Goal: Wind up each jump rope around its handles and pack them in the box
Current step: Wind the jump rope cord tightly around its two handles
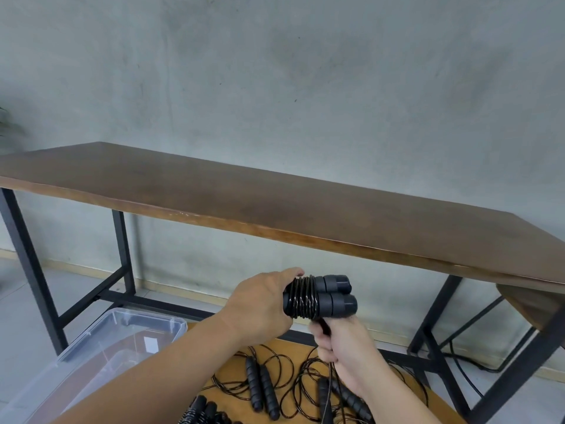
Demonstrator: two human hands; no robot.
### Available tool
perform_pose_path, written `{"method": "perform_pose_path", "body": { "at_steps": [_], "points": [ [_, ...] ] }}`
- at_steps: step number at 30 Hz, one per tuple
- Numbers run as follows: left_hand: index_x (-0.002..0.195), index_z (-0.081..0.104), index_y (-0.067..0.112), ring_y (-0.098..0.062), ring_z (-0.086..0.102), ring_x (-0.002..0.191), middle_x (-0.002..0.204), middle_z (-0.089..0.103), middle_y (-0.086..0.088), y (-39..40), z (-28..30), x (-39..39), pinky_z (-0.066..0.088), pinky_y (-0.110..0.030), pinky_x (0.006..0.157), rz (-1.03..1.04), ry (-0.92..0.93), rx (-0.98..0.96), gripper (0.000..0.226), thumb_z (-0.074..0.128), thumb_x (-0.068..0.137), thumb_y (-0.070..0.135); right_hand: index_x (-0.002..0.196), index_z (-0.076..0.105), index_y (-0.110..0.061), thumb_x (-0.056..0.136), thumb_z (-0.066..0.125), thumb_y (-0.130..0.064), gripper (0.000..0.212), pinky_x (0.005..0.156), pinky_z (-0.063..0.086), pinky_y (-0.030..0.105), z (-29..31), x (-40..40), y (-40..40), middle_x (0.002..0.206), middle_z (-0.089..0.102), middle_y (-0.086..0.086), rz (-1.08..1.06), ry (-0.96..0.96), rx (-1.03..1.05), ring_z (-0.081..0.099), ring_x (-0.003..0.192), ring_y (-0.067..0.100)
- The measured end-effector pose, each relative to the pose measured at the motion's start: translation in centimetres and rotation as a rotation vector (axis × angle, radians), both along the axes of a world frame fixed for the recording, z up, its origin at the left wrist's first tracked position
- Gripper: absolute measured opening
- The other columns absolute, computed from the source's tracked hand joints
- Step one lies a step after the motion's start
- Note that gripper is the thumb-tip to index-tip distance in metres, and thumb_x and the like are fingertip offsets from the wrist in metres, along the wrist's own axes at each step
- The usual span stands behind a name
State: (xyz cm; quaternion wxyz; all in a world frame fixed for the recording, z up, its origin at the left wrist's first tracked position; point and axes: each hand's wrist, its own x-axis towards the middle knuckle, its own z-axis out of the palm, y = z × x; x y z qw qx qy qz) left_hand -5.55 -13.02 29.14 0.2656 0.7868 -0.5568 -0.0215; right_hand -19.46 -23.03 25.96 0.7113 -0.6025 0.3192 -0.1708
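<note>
My left hand [260, 304] grips a pair of black jump-rope handles [330, 296] held side by side in mid-air, with black cord coiled round them. Just below, my right hand [342, 344] pinches the loose cord, which hangs down toward the pile. Several unwound black jump ropes [266, 384] lie tangled on a low wooden surface [293, 344] beneath my hands. A wound-up rope [201, 411] lies at the bottom edge. The clear plastic box [128, 328] stands at the lower left, partly hidden by my left forearm.
A long brown table [275, 203] on black metal legs stands ahead against a grey wall. A black cable [467, 365] runs over the floor at the right. The pale tiled floor shows at the left.
</note>
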Motion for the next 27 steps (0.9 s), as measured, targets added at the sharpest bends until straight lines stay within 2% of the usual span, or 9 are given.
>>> {"method": "perform_pose_path", "body": {
  "at_steps": [3,5,8,10,13,16,18,21,27],
  "points": [
    [0.138,0.037,0.033,-0.016,0.059,0.095,0.108,0.062,0.007,-0.2,0.1,0.8,0.051,-0.030,0.081,0.099,-0.144,-0.007,0.062,0.061,0.083,0.019,0.106,0.065,-0.012,0.106,0.039,-0.029,0.031,0.044,0.025,0.021,0.3,-0.6,1.4,0.066,0.048,-0.002,0.062,0.133,-0.160,0.029,0.046,0.007],
    [0.135,0.038,0.032,-0.017,0.059,0.093,0.106,0.062,0.005,-0.3,-0.1,1.1,0.051,-0.031,0.080,0.111,-0.236,0.027,0.056,0.060,0.085,0.022,0.103,0.066,-0.020,0.106,0.037,-0.032,0.031,0.048,0.031,0.020,0.8,-0.8,1.9,0.066,0.050,-0.005,0.119,0.266,-0.394,0.036,0.048,0.006],
    [0.131,0.040,0.030,-0.018,0.059,0.092,0.104,0.061,0.004,-0.5,-0.6,0.9,0.051,-0.032,0.081,0.086,-0.352,0.065,0.050,0.059,0.086,0.025,0.097,0.066,-0.019,0.104,0.040,-0.035,0.031,0.059,0.039,0.024,2.2,-1.2,1.6,0.068,0.054,-0.006,0.222,0.442,-0.784,0.049,0.061,0.008],
    [0.128,0.041,0.029,-0.018,0.058,0.091,0.103,0.060,0.004,-0.7,-1.0,0.8,0.049,-0.032,0.080,0.086,-0.417,0.087,0.046,0.059,0.086,0.024,0.090,0.062,-0.019,0.103,0.041,-0.035,0.030,0.057,0.038,0.022,3.5,-1.5,1.6,0.076,0.057,-0.005,0.314,0.563,-1.014,0.053,0.068,0.010],
    [0.127,0.040,0.028,-0.019,0.057,0.090,0.102,0.059,0.003,-0.7,-1.4,0.8,0.047,-0.031,0.078,0.081,-0.503,0.111,0.044,0.059,0.087,0.023,0.088,0.063,-0.019,0.101,0.044,-0.032,0.026,0.057,0.044,0.022,5.7,-1.9,1.6,0.083,0.060,-0.003,0.414,0.670,-1.204,0.057,0.072,0.010],
    [0.128,0.038,0.028,-0.020,0.056,0.093,0.103,0.059,0.002,-0.5,-1.7,0.5,0.045,-0.032,0.079,0.050,-0.539,0.122,0.045,0.058,0.088,0.024,0.093,0.072,-0.019,0.098,0.052,-0.032,0.025,0.068,0.056,0.028,7.9,-1.6,1.0,0.086,0.067,-0.002,0.478,0.677,-1.356,0.063,0.077,0.012],
    [0.129,0.037,0.029,-0.020,0.056,0.094,0.105,0.059,0.002,-0.5,-1.8,0.1,0.046,-0.033,0.081,0.009,-0.552,0.135,0.048,0.059,0.087,0.025,0.094,0.076,-0.021,0.095,0.058,-0.035,0.022,0.069,0.056,0.028,9.1,-1.3,0.4,0.086,0.070,-0.004,0.534,0.653,-1.395,0.064,0.078,0.011],
    [0.129,0.039,0.030,-0.019,0.055,0.093,0.104,0.059,0.003,-0.2,-1.6,-0.2,0.046,-0.034,0.083,-0.046,-0.522,0.144,0.047,0.061,0.087,0.026,0.095,0.077,-0.025,0.090,0.066,-0.037,0.017,0.069,0.054,0.023,10.1,-0.8,-0.6,0.089,0.072,-0.008,0.622,0.612,-1.348,0.064,0.081,0.007],
    [0.120,0.047,0.034,-0.015,0.055,0.090,0.099,0.060,0.008,0.9,-0.6,-0.6,0.048,-0.033,0.081,-0.182,-0.264,0.134,0.038,0.061,0.085,0.025,0.077,0.077,-0.025,0.070,0.086,-0.039,0.018,0.070,0.055,0.024,10.6,-0.4,-3.4,0.077,0.072,-0.011,0.621,0.460,-1.093,0.066,0.077,0.005]
  ]
}}
